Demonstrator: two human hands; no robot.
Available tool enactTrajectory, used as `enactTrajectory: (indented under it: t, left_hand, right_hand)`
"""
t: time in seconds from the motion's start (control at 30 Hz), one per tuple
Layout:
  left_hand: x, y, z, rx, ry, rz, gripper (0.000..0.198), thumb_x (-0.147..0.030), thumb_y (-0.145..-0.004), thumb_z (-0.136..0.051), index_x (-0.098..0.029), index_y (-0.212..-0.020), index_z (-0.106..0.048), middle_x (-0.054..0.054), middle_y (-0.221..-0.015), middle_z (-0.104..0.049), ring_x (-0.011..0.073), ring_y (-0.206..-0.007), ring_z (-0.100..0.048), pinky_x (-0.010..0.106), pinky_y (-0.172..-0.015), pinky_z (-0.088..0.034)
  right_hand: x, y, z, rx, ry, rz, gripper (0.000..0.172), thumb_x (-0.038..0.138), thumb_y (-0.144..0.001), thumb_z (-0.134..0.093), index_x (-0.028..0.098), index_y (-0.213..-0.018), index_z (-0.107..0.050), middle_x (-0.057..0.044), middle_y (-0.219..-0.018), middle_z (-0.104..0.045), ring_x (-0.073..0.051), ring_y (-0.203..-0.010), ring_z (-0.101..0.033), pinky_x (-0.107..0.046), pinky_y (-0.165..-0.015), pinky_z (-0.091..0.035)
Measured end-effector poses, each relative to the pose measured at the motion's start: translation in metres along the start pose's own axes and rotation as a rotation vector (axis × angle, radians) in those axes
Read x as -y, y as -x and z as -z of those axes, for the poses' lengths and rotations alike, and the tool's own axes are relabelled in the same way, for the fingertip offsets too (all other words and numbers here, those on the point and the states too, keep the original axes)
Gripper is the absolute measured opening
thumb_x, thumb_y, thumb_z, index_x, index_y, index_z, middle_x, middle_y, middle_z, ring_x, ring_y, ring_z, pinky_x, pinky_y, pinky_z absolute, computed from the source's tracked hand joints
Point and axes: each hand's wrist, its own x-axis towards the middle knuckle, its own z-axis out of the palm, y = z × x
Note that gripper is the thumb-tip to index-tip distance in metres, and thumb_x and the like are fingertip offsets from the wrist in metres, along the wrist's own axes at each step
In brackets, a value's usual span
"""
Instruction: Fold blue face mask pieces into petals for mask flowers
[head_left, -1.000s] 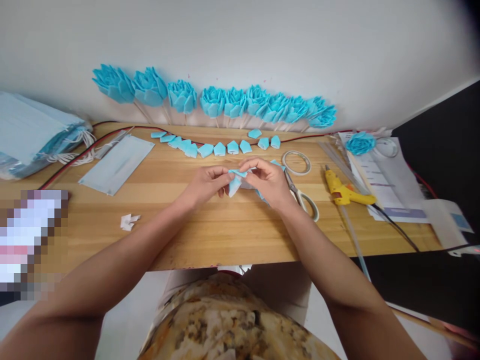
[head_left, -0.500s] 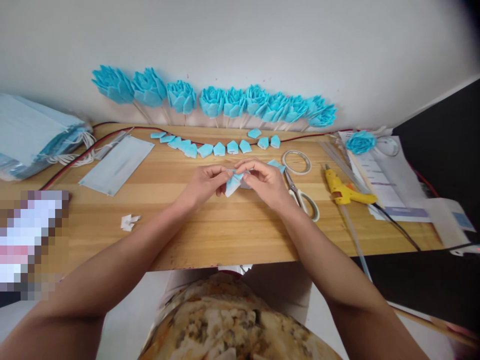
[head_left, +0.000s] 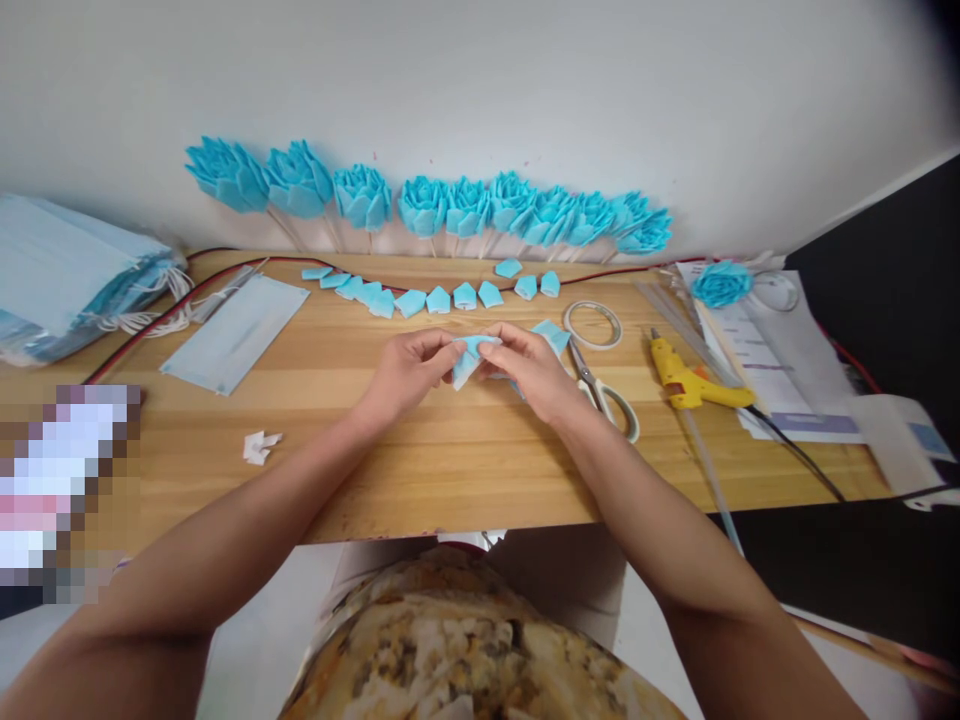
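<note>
Both hands meet over the middle of the wooden table (head_left: 450, 470). My left hand (head_left: 409, 372) and my right hand (head_left: 529, 370) pinch a small folded light-blue piece of mask fabric (head_left: 466, 358) between their fingertips. Behind the hands a row of several folded blue petals (head_left: 439, 297) lies on the table. More blue cut pieces (head_left: 555, 335) peek out beside my right hand.
Blue fabric flowers (head_left: 442, 203) on sticks lean against the wall. A flat face mask (head_left: 234, 331) and a mask stack (head_left: 67, 275) are left. Tape roll (head_left: 592, 324), scissors (head_left: 606, 394), yellow glue gun (head_left: 694, 383), papers (head_left: 772, 360) and one flower (head_left: 720, 283) are right. A white scrap (head_left: 259, 445) lies near the front.
The fingers have shifted slightly on the blue piece, turning and folding it; both hands stay in the same spot over the table.
</note>
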Motion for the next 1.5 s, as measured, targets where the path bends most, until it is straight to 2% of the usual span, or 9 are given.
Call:
enactTrajectory:
  t: [0.23, 0.47, 0.77, 1.0, 1.27, 1.5]
  left_hand:
    - [0.0026, -0.0001, -0.0004, -0.027, -0.008, -0.010, 0.032, -0.044, -0.082, -0.068, -0.019, -0.063, -0.064, -0.001, -0.054, -0.056, 0.0101, -0.052, -0.047, 0.024, -0.052, -0.039]
    - [0.0061, -0.0015, -0.0003, -0.057, -0.001, -0.022, 0.034, -0.047, -0.082, -0.069, -0.019, -0.063, -0.062, -0.001, -0.056, -0.057, 0.0100, -0.052, -0.046, 0.025, -0.053, -0.039]
    - [0.0038, 0.0003, -0.0015, -0.042, -0.014, -0.039, 0.034, -0.045, -0.084, -0.068, -0.019, -0.064, -0.063, -0.001, -0.057, -0.057, 0.0096, -0.053, -0.046, 0.024, -0.053, -0.038]
    - [0.0042, -0.0010, -0.0030, -0.043, 0.053, -0.021, 0.035, -0.052, -0.077, -0.078, -0.019, -0.072, -0.066, -0.002, -0.058, -0.060, 0.0096, -0.052, -0.049, 0.024, -0.052, -0.041]
    - [0.0031, -0.0005, -0.0048, -0.068, 0.096, -0.019, 0.035, -0.048, -0.073, -0.083, -0.018, -0.070, -0.067, -0.003, -0.056, -0.059, 0.0081, -0.050, -0.048, 0.022, -0.050, -0.039]
    - [0.0076, -0.0007, -0.0033, -0.064, 0.112, -0.004, 0.031, -0.045, -0.082, -0.073, -0.017, -0.069, -0.067, 0.000, -0.056, -0.063, 0.0094, -0.053, -0.054, 0.022, -0.054, -0.045]
  right_hand:
    - [-0.0012, -0.0006, 0.0015, 0.008, -0.033, -0.004, 0.030, 0.045, -0.071, -0.083, 0.022, -0.084, -0.068, 0.003, -0.072, -0.064, -0.014, -0.071, -0.059, -0.030, -0.073, -0.052]
    - [-0.0018, 0.0004, 0.0006, 0.026, -0.056, -0.044, 0.032, 0.051, -0.079, -0.077, 0.020, -0.079, -0.067, -0.001, -0.077, -0.069, -0.015, -0.076, -0.064, -0.030, -0.070, -0.052]
    - [-0.0004, 0.0002, -0.0005, 0.023, 0.006, -0.018, 0.031, 0.047, -0.073, -0.083, 0.020, -0.077, -0.068, 0.002, -0.071, -0.065, -0.013, -0.070, -0.059, -0.030, -0.072, -0.049]
    - [-0.0007, 0.0002, 0.0001, 0.030, 0.042, -0.013, 0.031, 0.048, -0.075, -0.081, 0.020, -0.077, -0.067, 0.001, -0.072, -0.064, -0.014, -0.070, -0.058, -0.031, -0.072, -0.048]
    - [0.0001, 0.0013, -0.0032, 0.038, 0.091, -0.017, 0.035, 0.051, -0.072, -0.083, 0.020, -0.074, -0.066, 0.002, -0.070, -0.061, -0.012, -0.067, -0.052, -0.029, -0.066, -0.042]
    - [-0.0007, 0.0005, -0.0008, -0.017, 0.134, -0.004, 0.034, 0.050, -0.074, -0.079, 0.020, -0.072, -0.063, 0.003, -0.067, -0.060, -0.013, -0.067, -0.053, -0.029, -0.067, -0.042]
